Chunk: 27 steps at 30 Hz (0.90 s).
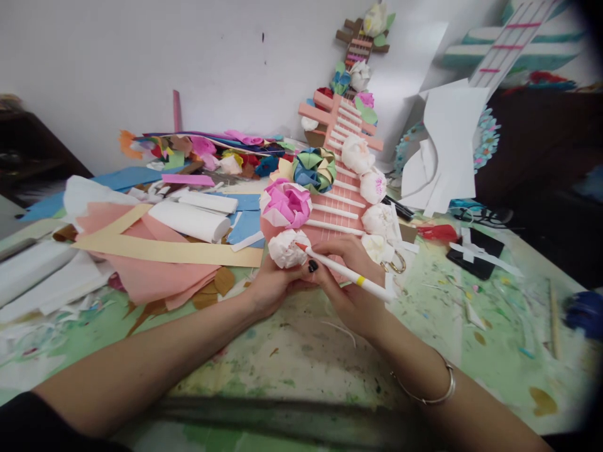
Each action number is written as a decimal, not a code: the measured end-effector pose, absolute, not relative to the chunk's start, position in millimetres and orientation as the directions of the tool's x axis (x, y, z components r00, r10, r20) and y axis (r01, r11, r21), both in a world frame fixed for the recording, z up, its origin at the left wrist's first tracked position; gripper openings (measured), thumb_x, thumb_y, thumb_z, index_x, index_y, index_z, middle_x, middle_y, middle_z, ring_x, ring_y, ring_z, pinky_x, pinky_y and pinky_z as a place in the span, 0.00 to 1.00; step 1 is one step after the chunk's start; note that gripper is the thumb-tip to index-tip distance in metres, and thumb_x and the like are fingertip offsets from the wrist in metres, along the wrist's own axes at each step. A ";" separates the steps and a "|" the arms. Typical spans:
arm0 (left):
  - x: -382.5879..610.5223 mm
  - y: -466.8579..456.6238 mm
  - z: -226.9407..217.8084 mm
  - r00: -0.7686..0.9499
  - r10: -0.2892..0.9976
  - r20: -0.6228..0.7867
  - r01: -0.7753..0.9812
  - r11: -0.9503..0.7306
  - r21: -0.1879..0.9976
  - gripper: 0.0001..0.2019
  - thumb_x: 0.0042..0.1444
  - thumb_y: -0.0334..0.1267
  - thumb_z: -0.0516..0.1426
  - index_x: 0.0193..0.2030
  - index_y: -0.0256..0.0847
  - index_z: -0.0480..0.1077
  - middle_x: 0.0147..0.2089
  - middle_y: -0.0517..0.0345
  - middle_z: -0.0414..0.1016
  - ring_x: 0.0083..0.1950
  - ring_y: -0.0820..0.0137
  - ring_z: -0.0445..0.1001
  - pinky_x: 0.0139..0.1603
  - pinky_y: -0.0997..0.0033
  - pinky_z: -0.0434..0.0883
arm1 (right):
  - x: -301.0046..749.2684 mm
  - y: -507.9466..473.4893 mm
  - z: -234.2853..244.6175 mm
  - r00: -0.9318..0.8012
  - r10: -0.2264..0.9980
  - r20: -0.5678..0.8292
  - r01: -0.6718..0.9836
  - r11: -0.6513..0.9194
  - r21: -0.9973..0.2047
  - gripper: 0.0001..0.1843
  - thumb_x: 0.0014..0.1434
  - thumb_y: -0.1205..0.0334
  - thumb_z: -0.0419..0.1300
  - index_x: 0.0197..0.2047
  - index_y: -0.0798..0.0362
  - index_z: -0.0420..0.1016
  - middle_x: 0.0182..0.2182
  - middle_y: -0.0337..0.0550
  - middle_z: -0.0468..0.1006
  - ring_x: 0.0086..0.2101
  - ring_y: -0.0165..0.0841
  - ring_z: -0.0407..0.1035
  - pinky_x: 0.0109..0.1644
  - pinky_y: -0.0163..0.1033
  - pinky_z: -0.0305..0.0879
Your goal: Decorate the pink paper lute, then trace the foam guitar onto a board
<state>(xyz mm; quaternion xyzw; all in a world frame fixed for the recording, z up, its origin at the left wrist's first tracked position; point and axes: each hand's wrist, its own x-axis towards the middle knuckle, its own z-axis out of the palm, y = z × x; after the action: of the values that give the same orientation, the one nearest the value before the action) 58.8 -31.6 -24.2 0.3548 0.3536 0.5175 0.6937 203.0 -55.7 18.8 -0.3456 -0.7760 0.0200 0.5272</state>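
My left hand is closed around the base of a white paper flower, holding it up at the near end of a pink paper guitar. My right hand grips a white pen-like stick with a yellow band; its reddish tip touches the white flower. A pink paper flower and a blue, green and yellow folded flower sit on the guitar just beyond. Several white flowers line the guitar's right edge.
Rolled white paper, peach and tan sheets and coloured scraps pile up at the left. White cut card leans at the right, with a black pad and a wooden stick on the paint-stained green table.
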 end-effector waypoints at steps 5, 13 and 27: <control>59.1 -31.7 -24.4 0.214 0.972 -0.098 -0.475 0.191 0.859 0.15 0.37 0.29 0.68 0.34 0.38 0.73 0.34 0.58 0.78 0.35 0.68 0.77 0.39 0.67 0.76 | 202.1 -54.8 19.3 -0.218 0.555 0.802 0.521 0.762 -0.386 0.07 0.60 0.69 0.54 0.41 0.52 0.70 0.35 0.42 0.77 0.36 0.33 0.69 0.41 0.42 0.67; 58.8 -32.5 -22.3 0.237 0.963 -0.131 -0.464 0.231 0.855 0.15 0.38 0.29 0.69 0.35 0.38 0.73 0.35 0.58 0.78 0.36 0.69 0.77 0.40 0.66 0.76 | 202.2 -55.7 19.8 -0.184 0.543 0.819 0.519 0.761 -0.388 0.07 0.60 0.69 0.54 0.41 0.52 0.71 0.34 0.42 0.77 0.36 0.32 0.69 0.40 0.42 0.67; 58.4 -32.0 -26.0 0.225 0.966 -0.127 -0.459 0.220 0.861 0.16 0.40 0.29 0.68 0.37 0.37 0.72 0.37 0.57 0.78 0.38 0.69 0.77 0.42 0.68 0.76 | 203.3 -56.3 18.8 -0.171 0.552 0.816 0.525 0.752 -0.398 0.05 0.58 0.69 0.56 0.39 0.53 0.70 0.32 0.40 0.76 0.35 0.31 0.68 0.39 0.40 0.66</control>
<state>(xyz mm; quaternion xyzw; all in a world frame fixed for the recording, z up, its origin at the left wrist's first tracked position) 58.4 -32.0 -26.0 0.3577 0.3541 0.5118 0.6962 203.3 -56.3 18.8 -0.3518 -0.7651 0.0123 0.5392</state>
